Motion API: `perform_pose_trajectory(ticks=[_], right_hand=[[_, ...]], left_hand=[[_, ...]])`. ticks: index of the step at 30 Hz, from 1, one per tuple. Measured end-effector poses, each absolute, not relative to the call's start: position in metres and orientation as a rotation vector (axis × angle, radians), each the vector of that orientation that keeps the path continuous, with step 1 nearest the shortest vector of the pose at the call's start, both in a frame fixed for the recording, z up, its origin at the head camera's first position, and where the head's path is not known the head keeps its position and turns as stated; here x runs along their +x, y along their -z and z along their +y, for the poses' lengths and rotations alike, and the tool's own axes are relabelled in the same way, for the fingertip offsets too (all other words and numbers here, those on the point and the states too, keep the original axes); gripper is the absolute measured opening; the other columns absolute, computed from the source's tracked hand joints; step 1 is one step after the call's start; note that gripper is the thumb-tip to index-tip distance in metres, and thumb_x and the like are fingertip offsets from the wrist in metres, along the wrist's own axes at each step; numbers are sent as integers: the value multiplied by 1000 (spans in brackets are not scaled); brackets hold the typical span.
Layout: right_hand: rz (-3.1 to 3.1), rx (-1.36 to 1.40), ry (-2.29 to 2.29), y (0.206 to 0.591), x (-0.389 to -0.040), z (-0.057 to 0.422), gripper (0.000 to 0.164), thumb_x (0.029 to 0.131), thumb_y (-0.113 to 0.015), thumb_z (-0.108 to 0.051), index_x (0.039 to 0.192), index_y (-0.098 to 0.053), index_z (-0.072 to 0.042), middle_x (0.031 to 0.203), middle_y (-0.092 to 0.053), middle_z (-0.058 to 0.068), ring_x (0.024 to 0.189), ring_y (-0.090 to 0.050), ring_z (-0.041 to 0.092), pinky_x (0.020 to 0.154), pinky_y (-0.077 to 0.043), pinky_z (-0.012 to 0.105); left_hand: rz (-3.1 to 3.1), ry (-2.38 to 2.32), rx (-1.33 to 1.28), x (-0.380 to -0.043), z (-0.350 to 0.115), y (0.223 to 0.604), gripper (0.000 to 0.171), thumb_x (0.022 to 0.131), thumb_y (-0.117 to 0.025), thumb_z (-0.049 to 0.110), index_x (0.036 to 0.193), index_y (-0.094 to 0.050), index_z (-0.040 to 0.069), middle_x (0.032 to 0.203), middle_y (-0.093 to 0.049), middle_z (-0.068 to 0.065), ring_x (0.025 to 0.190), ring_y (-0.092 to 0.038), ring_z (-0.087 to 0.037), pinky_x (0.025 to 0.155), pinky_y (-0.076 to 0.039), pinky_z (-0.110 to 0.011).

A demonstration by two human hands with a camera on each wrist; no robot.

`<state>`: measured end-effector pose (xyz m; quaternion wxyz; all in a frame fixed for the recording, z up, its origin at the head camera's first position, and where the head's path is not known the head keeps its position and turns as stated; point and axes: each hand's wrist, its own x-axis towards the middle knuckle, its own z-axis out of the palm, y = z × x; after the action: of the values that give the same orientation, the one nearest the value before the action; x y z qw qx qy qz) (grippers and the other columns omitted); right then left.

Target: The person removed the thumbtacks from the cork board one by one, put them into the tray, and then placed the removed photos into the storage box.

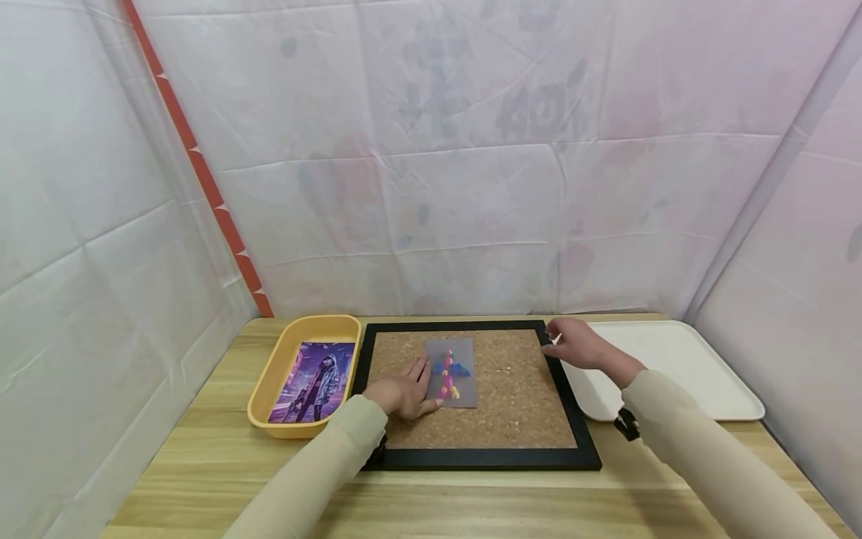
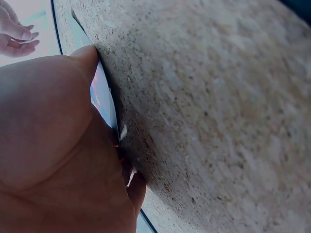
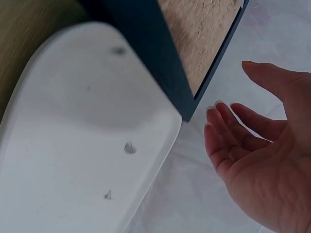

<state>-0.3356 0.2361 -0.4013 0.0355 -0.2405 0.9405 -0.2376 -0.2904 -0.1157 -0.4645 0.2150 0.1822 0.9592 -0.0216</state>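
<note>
A grey card (image 1: 465,385) with a pink, blue and yellow figure lies on the black-framed cork board (image 1: 521,408). My left hand (image 1: 404,389) rests at its left side, fingers straight along the edge and thumb at the lower corner. From the left wrist, the card (image 2: 103,99) shows as a thin strip beside the thumb, its edge slightly off the cork. My right hand (image 1: 579,344) hovers over the board's upper right corner. Its fingers are loosely bent with nothing between them, thumb apart, as the right wrist view of the hand (image 3: 272,150) shows.
Left of the board stands a yellow tray (image 1: 269,374) holding a purple picture card (image 1: 316,385) of a hooded figure. A white tray (image 1: 700,374) lies at the right, with a few small pins (image 3: 129,148) on it. White sheeting (image 1: 471,187) hangs behind the table.
</note>
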Motion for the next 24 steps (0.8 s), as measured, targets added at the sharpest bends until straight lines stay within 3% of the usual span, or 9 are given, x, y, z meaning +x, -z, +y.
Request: perform_pose_trajectory(ticks=[6, 14, 24], right_hand=[[2841, -753, 765, 403, -336, 217, 38, 95, -66, -10, 120, -57, 18, 106, -67, 26, 94, -67, 36, 82, -56, 50], [2786, -781, 821, 410, -339, 200, 41, 97, -64, -10, 124, -53, 19, 110, -65, 28, 99, -67, 40, 84, -56, 51], [2759, -766, 859, 421, -344, 180, 41, 97, -67, -10, 125, -53, 16, 109, -67, 25, 99, -69, 36, 83, -57, 48]], left_hand=[[2670, 41, 520, -288, -117, 464, 86, 104, -38, 62, 165, -11, 8, 173, 1, -8, 159, -1, -25, 126, -15, -41], [2650, 47, 494, -271, -110, 432, 81, 106, -41, 56, 165, -14, 7, 173, -3, -8, 159, -5, -23, 126, -18, -39], [2660, 48, 512, -286, -115, 457, 84, 105, -40, 59, 165, -11, 7, 173, 1, -9, 159, -3, -25, 126, -17, -42]])
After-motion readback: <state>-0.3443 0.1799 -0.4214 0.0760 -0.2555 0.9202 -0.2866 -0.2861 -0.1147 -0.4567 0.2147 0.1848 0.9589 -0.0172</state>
